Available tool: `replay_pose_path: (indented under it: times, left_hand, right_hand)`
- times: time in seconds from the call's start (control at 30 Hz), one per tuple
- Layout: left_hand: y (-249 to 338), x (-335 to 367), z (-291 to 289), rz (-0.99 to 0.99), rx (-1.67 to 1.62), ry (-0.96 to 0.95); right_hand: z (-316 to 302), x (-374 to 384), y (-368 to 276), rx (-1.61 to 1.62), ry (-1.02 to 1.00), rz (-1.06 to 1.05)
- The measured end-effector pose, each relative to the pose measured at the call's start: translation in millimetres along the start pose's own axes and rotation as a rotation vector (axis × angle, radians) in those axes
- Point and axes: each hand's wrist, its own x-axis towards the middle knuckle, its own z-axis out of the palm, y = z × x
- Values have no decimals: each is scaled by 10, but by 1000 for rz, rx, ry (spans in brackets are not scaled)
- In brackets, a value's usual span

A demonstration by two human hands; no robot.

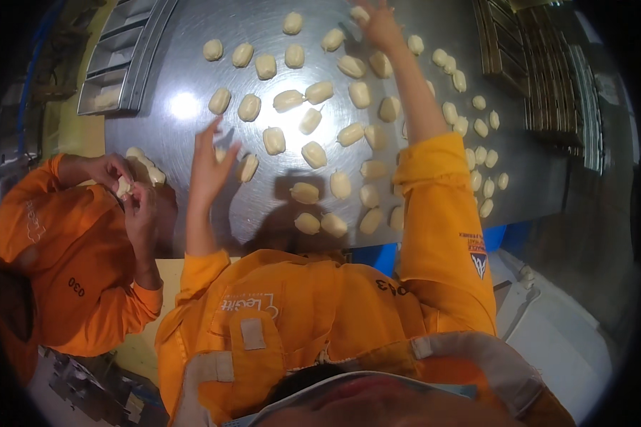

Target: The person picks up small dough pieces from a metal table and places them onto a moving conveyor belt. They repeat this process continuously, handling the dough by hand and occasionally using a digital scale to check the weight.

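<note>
Many oblong pieces of pale dough lie spread over a shiny metal table point(192, 171). My left hand point(208, 165) hovers over the table's left part with fingers spread, nothing gripped. Just right of it lies a dough piece point(248, 168), and another, partly hidden, shows between its thumb and fingers. My right arm stretches to the far side, where my right hand point(379, 27) has thumb and fingers about a small dough piece point(360, 13). The upper frame edge cuts off some of those fingertips. Between my arms sit several more pieces, such as one dough roll point(274, 141).
At my left, a co-worker's hands point(132, 188) pinch a bit of dough beside a small heap of dough point(146, 167). Metal tins point(114, 60) stand at the far left edge. Stacked dark tins point(548, 78) line the right side. Smaller dough balls point(481, 128) lie right of my right arm.
</note>
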Motion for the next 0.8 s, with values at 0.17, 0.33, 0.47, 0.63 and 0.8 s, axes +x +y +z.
replay_pose_path:
  times: [0.17,0.33,0.47,0.63,0.8]
  left_hand:
    - [-279,1621,166,198,-12,150]
    - [-595,3217,818,93,10,28]
    - [-374,3033,1211,420,340,126]
    - [732,810,2250,459,-289,190]
    - [1272,-1465,2959,969,-316,-256]
  right_hand:
    - [113,-1683,-294,262,391,-165]
    - [209,-4055,-544,312,336,105]
    - [310,-5508,-492,275,460,327]
    - [798,-7114,-171,2,906,924]
    - [1378,-8406,-251,-445,953,1450]
